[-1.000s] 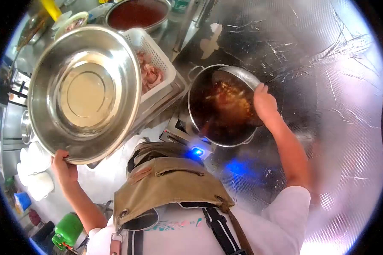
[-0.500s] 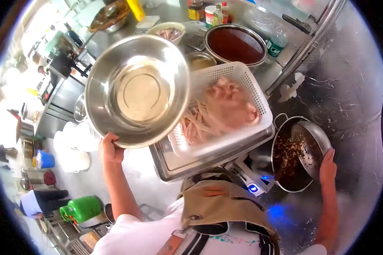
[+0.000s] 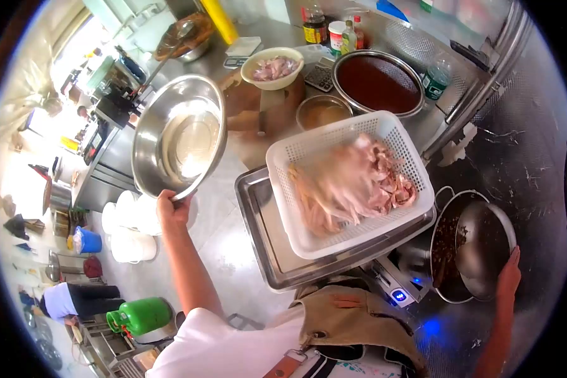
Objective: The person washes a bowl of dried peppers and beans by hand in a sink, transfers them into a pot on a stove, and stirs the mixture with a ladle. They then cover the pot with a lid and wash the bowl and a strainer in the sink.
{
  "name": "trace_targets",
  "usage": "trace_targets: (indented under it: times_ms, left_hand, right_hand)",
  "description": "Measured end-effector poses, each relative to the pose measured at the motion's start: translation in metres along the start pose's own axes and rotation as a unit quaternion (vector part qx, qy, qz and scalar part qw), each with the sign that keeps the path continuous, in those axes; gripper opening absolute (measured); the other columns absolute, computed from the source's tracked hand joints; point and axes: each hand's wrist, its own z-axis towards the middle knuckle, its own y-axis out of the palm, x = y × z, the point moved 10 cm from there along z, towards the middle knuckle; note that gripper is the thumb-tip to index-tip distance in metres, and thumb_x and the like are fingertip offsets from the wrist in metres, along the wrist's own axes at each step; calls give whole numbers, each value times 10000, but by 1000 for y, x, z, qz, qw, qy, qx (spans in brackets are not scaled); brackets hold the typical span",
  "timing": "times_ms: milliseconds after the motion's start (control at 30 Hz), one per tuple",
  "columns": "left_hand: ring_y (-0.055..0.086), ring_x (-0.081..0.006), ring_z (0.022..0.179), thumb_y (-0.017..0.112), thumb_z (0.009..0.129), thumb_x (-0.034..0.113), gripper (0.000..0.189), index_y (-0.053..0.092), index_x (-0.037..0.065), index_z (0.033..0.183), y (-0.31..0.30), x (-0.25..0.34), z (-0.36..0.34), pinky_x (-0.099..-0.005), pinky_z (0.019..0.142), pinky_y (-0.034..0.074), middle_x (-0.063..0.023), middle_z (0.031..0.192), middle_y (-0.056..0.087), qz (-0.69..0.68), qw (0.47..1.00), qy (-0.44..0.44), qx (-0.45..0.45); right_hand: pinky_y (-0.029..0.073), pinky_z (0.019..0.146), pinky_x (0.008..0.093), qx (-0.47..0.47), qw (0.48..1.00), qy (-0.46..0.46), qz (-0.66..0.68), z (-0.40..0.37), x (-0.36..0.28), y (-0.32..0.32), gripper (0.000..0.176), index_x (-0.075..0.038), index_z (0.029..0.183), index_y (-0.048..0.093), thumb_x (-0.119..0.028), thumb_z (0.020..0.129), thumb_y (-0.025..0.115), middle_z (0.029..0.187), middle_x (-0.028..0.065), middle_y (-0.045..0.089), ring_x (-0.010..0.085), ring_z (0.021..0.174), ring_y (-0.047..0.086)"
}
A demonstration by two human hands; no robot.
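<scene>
My left hand [image 3: 173,211] grips the rim of a large shiny steel bowl [image 3: 150,142], which is raised, tilted and shows nothing inside. At the right, my right hand [image 3: 509,274] is closed on the edge of a smaller metal bowl [image 3: 490,252]. That bowl is tipped inside a deep pot [image 3: 433,264], where dark spice-like bits [image 3: 447,236] lie. Between my hands, a white perforated basket [image 3: 291,217] of pale raw poultry pieces [image 3: 359,183] rests on a steel tray [image 3: 258,236].
A burner with a lit blue display [image 3: 398,295] sits beside the pot. Behind the basket are a pan of red liquid [image 3: 378,82], a bowl of raw meat [image 3: 249,66] and a cleaver on a chopping board [image 3: 239,101]. Far left, a person [image 3: 63,302] stands near a green gas cylinder [image 3: 138,316].
The large bowl has turned more side-on and moved away from the basket, uncovering the chopping board. The smaller bowl has tipped further in the pot. The view has shifted.
</scene>
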Motion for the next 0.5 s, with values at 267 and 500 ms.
trace_targets:
  times_ms: [267,500]
  left_hand:
    - [538,-480,957,421,744,-21,320,417,-197,1012,37,-73,63,-669,784,490,-302,1054,494,-37,997,-66,10]
    - [555,-433,871,452,755,-9,282,449,-125,1012,81,-126,121,-691,683,500,-246,978,503,-45,999,-7,-20]
  right_hand:
    - [476,858,421,-28,993,97,68,-5,6,-26,490,-30,1412,287,-56,931,374,1360,192,448,387,1024,586]
    - [411,961,417,-28,991,116,65,-9,12,-30,459,-17,1397,329,-109,948,337,1360,192,451,375,1158,512]
